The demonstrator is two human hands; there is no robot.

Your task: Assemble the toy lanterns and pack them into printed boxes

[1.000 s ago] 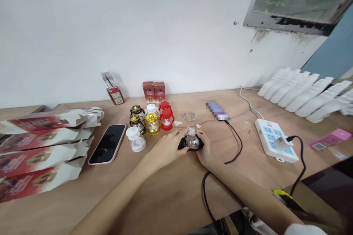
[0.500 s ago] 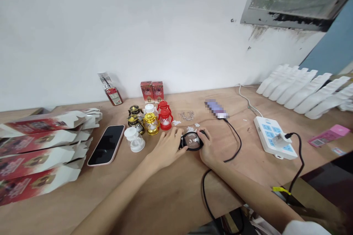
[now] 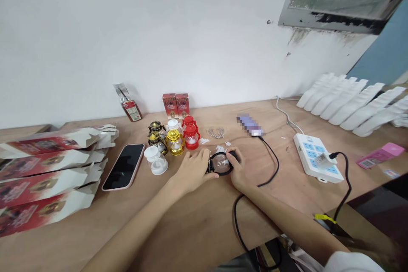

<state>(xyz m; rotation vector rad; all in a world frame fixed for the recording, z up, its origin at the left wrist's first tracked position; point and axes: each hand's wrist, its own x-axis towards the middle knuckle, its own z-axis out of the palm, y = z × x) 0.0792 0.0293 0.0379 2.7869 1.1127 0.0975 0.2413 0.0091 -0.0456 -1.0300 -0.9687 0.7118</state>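
Both hands hold a small black toy lantern (image 3: 220, 164) with a clear globe, on its side just above the table. My left hand (image 3: 195, 171) is closed on one end, its thumb stretched along the near edge. At the other end, my right hand (image 3: 238, 171) grips the dark part with thumb and fingers. Beyond the hands lie small white pieces (image 3: 220, 148) and a little heap of thin wire pieces (image 3: 216, 133). Several finished-looking lanterns stand to the left: red (image 3: 191, 137), gold (image 3: 175, 142), dark bronze (image 3: 157, 143) and white (image 3: 156, 160).
Open red cartons (image 3: 47, 182) lie stacked at left beside a phone (image 3: 124, 167). Two red boxes (image 3: 176, 105) and a labelled packet (image 3: 131, 110) stand near the wall. At right are a pixelated device (image 3: 250, 125), black cable (image 3: 237, 221), power strip (image 3: 318, 157), white stacks (image 3: 350, 104) and pink box (image 3: 380, 155).
My right thumb has moved inward over the lantern's globe edge. The left thumb has straightened slightly along the near side. The lantern stays in about the same place.
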